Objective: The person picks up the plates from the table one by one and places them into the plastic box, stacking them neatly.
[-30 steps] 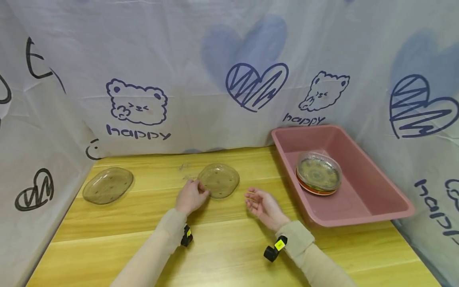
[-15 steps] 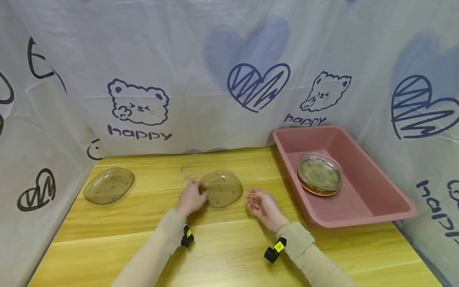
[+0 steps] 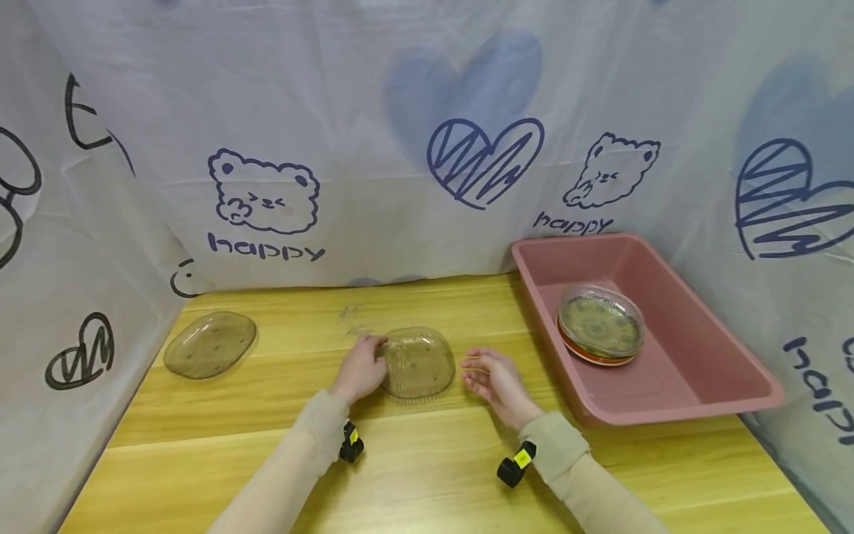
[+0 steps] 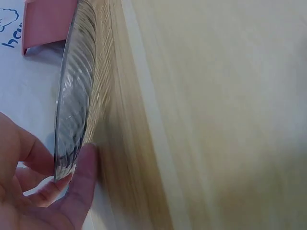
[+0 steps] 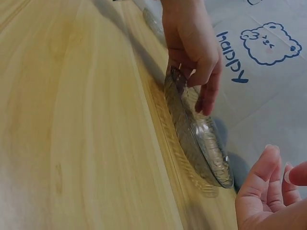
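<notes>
In the head view, a clear, ribbed shallow dish [image 3: 416, 367] is at the middle of the table. My left hand [image 3: 360, 369] pinches its left edge between thumb and fingers. The left wrist view shows that grip close up, the thumb on the ribbed wall of the dish [image 4: 76, 96]. In the right wrist view the dish [image 5: 196, 132] has its rim away from the tabletop; whether its base touches the wood I cannot tell. My right hand [image 3: 497, 382] is just right of the dish, fingers loosely bent, holding nothing.
Another clear dish [image 3: 210, 345] lies on the wooden table [image 3: 427, 475] at the far left. A pink tub [image 3: 674, 356] stands on the right, with a stack of clear and orange-rimmed dishes [image 3: 600, 322] in it. Printed cloth [image 3: 373, 185] hangs behind and at both sides.
The dish in my left hand has come nearer and tilted, and its ribbed wall now shows. My right hand has hardly moved. The head view has shifted slightly.
</notes>
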Tool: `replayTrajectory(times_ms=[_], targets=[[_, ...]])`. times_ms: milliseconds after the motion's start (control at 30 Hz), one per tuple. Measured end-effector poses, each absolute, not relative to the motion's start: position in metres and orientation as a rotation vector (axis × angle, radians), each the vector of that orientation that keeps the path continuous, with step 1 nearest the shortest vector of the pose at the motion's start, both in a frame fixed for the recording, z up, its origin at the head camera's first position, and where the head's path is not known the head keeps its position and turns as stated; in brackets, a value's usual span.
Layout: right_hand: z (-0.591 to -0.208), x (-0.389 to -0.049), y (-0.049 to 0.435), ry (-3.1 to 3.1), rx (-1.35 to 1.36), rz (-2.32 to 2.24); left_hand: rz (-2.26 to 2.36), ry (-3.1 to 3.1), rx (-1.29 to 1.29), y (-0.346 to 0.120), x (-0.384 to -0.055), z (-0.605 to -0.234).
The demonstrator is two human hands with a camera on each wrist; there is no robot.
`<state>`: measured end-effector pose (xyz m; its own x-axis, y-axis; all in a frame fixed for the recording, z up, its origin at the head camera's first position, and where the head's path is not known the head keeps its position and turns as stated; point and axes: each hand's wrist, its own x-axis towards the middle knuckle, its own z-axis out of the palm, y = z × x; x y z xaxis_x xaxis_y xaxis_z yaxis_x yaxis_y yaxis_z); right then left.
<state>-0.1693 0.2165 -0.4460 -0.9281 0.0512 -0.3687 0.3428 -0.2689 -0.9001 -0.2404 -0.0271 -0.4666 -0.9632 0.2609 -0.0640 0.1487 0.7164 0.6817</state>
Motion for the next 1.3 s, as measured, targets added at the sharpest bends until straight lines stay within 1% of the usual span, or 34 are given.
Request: replayTrajectory(times_ms=[400, 867, 1167, 1300], targets=[[-0.446, -0.168, 0.218, 1.923, 0.437, -2.294, 1.239, 2.713, 0.358, -0.022, -0.237, -0.467], [-0.453, -0.174, 0.221, 2.156, 0.385, -2.218, 1.400, 2.608, 0.306, -0.018, -0.234, -0.463], [-0.454, -0.174, 0.223, 2.151, 0.405, -2.202, 1.605, 2.425, 0.227, -0.015, -0.230, -0.455], [-0.453, -0.173, 0.224, 2.068, 0.430, -2.235, 1.660, 2.389, 0.238, -0.011, -0.228, -0.449]])
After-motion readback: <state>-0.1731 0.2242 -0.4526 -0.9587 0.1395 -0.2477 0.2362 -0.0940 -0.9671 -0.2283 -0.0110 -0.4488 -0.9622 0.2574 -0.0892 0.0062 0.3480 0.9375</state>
